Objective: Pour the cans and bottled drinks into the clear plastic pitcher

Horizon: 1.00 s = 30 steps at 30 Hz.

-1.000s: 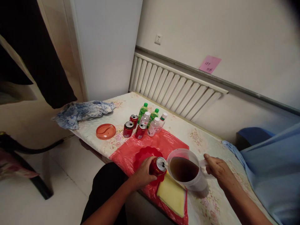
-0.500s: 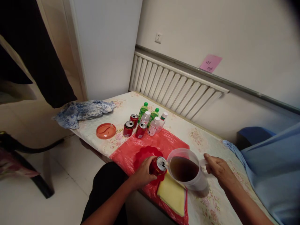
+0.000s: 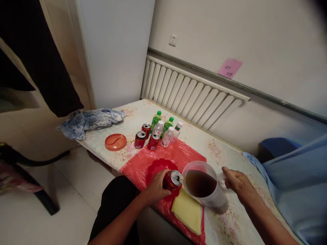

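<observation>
The left hand grasps a red can around its side, top opening turned toward the jug; the can is above the dish, near the front edge of the table. The right hand is closed on the jug's handle, and the jug tilts so that its spout meets the can's rim or sits just beside it; which, I cannot tell. Dark liquid fills part of the jug. Whether the jug's base touches the table is unclear. The left forearm crosses the front edge beside a knee, while the towel fills the sheet's near corner below the spout. Three cans and five bottles crowd the sheet's far left edge, leaving a strip of sheet between them and the dish. The orange tray lies near the left edge. The widest open room runs from the jug back toward the radiator and right toward the drape.
</observation>
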Each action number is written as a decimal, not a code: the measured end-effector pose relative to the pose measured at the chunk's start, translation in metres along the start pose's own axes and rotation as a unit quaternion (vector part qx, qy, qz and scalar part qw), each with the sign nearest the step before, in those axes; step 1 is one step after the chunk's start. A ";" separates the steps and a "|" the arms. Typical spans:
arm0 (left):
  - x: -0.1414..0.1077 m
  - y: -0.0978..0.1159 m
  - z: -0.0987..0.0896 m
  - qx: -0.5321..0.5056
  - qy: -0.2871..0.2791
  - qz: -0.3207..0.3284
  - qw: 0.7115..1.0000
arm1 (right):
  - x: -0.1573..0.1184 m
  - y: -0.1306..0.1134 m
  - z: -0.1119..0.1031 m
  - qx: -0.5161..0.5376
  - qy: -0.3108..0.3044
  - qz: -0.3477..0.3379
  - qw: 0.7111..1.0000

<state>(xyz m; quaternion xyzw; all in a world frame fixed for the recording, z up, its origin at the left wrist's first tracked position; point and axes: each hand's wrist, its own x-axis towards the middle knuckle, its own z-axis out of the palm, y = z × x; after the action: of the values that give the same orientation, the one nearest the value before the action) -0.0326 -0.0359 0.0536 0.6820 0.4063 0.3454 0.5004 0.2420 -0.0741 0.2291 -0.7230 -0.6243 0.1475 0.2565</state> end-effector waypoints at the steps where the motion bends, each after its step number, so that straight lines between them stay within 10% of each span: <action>1: 0.000 -0.001 0.000 0.000 0.000 0.001 1.000 | 0.000 0.001 0.000 0.010 -0.008 0.005 1.000; 30: -0.001 -0.002 -0.002 0.004 0.002 -0.010 1.000 | 0.004 0.003 0.005 0.039 -0.024 0.022 0.999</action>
<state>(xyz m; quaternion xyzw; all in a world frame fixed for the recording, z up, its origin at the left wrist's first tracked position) -0.0349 -0.0355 0.0521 0.6795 0.4155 0.3404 0.4998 0.2426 -0.0696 0.2238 -0.7220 -0.6080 0.1948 0.2665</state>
